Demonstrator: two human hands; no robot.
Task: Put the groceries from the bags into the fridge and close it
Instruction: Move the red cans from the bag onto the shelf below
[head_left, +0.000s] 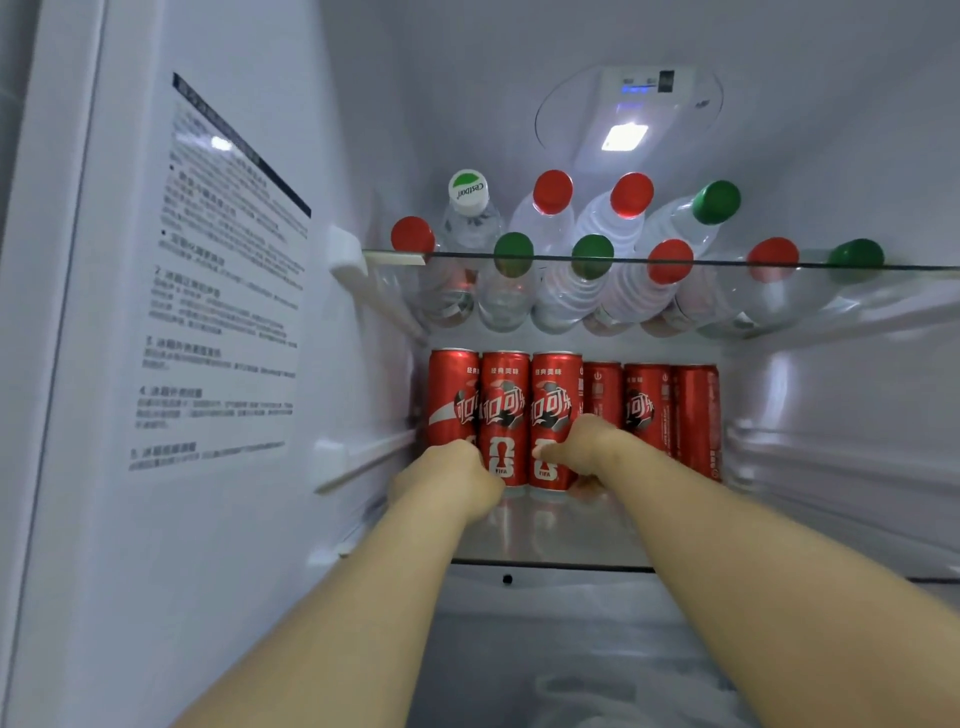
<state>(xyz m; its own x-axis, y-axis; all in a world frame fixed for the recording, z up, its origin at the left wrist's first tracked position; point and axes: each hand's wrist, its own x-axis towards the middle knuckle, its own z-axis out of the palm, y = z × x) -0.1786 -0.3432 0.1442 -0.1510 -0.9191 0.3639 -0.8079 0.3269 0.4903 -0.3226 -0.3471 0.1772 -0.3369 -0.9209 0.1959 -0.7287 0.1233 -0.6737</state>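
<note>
Six red cans (644, 410) are stood upright in a row at the back of the lower shelf (545, 535) inside the fridge (363, 130). The third can (556, 395) from the left of that shelf is gripped low down by the right hand (582, 447), the thumb laid across its front and the fingers wrapped behind it. The left hand (452, 478) is curled against the foot of the leftmost can (452, 389); whether its fingers are closed round it cannot be told. Above the lower shelf, water bottles (571, 291) with red and green caps are lined up on the upper shelf (727, 261).
</note>
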